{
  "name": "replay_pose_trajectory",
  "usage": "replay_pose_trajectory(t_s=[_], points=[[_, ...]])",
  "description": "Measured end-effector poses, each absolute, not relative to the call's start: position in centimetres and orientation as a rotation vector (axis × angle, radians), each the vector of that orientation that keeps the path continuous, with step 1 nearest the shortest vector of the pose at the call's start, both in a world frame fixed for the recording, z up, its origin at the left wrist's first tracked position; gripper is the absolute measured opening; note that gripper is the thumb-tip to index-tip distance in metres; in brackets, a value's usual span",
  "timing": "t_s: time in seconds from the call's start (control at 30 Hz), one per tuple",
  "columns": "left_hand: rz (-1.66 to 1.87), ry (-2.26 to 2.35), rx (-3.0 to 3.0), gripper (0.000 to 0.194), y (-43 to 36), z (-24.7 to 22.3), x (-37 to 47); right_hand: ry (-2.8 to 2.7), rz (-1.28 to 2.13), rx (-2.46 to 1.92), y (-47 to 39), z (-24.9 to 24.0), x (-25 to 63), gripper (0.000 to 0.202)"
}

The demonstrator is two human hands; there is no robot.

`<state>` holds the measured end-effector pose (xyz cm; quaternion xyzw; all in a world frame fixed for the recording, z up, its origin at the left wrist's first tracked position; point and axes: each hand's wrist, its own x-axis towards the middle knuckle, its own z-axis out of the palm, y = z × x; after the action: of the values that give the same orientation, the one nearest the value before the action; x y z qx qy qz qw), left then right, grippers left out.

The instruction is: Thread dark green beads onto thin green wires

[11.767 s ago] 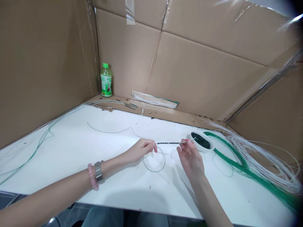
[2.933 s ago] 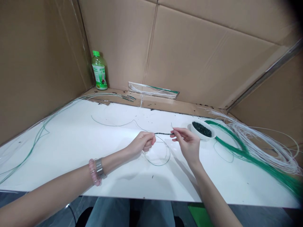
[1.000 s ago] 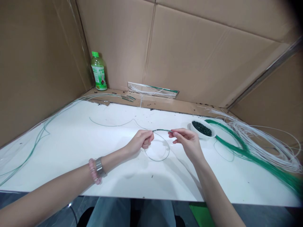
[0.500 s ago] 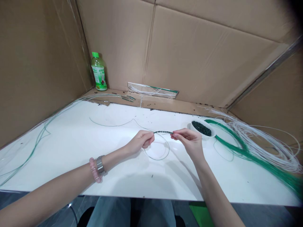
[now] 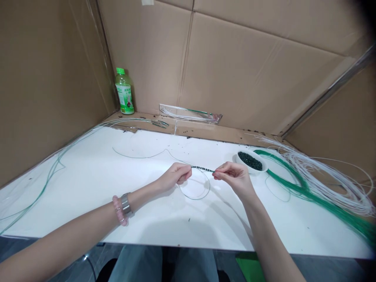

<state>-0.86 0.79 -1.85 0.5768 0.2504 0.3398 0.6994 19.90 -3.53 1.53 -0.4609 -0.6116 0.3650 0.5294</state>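
A short string of dark green beads (image 5: 203,169) stretches between my two hands just over the white tabletop (image 5: 164,227). My left hand (image 5: 178,173) is closed, pinching the strand's left end. At the right end, my right hand (image 5: 233,176) grips it between thumb and fingertips. From the strand a thin green wire (image 5: 209,188) loops below and trails off to the upper left across the table. Near my right hand stands a white bowl (image 5: 264,169) filled with small dark green beads (image 5: 250,160).
Bundles of green wire (image 5: 315,196) and white wire (image 5: 349,196) lie at the right. More wires (image 5: 48,184) with beaded ends run along the left. A green-capped bottle (image 5: 125,94) stands in the back left corner. Cardboard walls (image 5: 249,70) enclose the table.
My right hand has lowered slightly, so the bead strand now slopes down to the right and looks straighter. My left hand stays nearly still.
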Motion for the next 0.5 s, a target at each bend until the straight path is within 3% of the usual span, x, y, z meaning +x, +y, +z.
replay_pose_trajectory(t_s=[0.17, 0.27, 0.5], points=[[0.699, 0.51, 1.292, 0.044, 1.1, -2.0, -0.9, -1.541, 0.853, -1.132, -3.2, 2.4, 20.8, 0.014], [0.619, 0.463, 1.322, 0.048, 1.4, -1.0, -0.7, -1.685, 0.807, -1.137, -2.6, 5.3, 21.8, 0.012], [0.634, 0.467, 1.502, 0.041, 2.7, 5.9, -4.1, -1.782, 0.19, -1.279, 0.1, 21.5, 23.4, 0.017]])
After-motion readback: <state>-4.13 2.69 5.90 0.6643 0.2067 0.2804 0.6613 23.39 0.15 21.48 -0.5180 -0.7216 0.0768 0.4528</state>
